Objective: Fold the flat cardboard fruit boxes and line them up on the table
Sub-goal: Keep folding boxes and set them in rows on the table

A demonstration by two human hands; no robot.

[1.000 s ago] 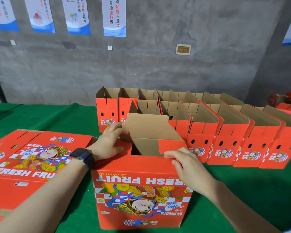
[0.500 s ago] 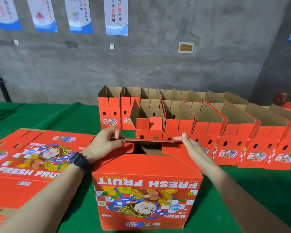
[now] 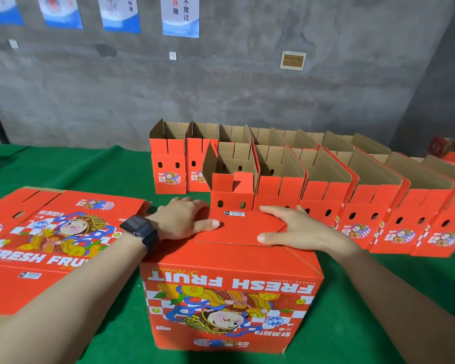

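A red fruit box [image 3: 231, 298] stands on the green table [image 3: 111, 169], directly in front of the person. It is upside down: the words "FRESH FRUIT" and the cartoon figure on its near side are inverted. The flaps [image 3: 247, 227] on its upper side are folded down flat and meet along slanted seams.

The left hand [image 3: 184, 222] lies flat on the left part of these flaps, with the fingers spread and the thumb pointing to the right. It grips nothing; the palm only presses on the cardboard. A dark watch [image 3: 139, 231] is on this wrist. The right hand [image 3: 297, 228] is also open and flat on the right part of the flaps, fingers stretched toward the left, thumb along the near seam. The two hands are near each other but do not touch.

To the left of the box, a stack of flat boxes [image 3: 50, 237] lies on the table, printed side up. Behind the box, folded boxes [image 3: 326, 195] stand upright with their tops open, lined up in two rows that run to the right side of the table. The nearest one [image 3: 231, 195] is just behind the person's fingers.

On the grey concrete wall [image 3: 247, 88] behind the table hang several blue and white posters [image 3: 180, 15]
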